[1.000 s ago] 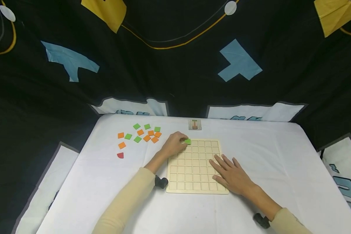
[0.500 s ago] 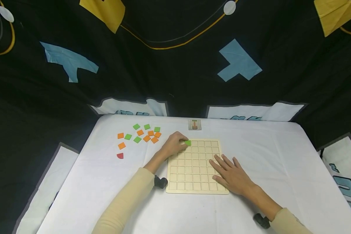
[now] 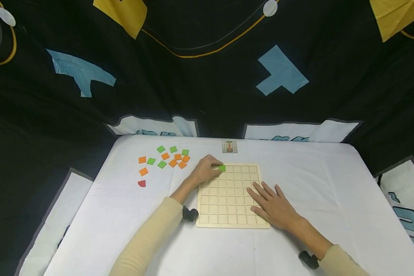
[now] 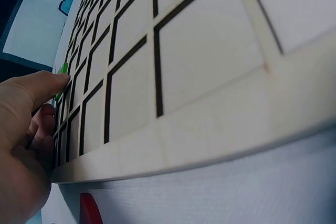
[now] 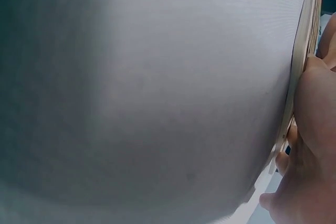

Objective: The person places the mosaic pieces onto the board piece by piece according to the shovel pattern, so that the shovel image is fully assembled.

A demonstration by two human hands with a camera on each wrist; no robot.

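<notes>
My left hand is at the far left part of a pale wooden grid board. Its thumb and forefinger pinch the left side of a green square tile, which lies in the board's far row. In the left wrist view the thumb tip meets that green tile, mostly hidden behind it. My right hand rests with spread, straight fingers on the board's right side; the right wrist view shows this hand along the board's edge.
Left of the board lie several loose orange tiles and green tiles, plus a red rounded piece. A small pattern card lies beyond the board. White cloth covers the table; a dark curtain hangs behind.
The green tile has shifted slightly right and nearer, now lying squarer in the far row. My left hand has barely moved; the right hand stays still.
</notes>
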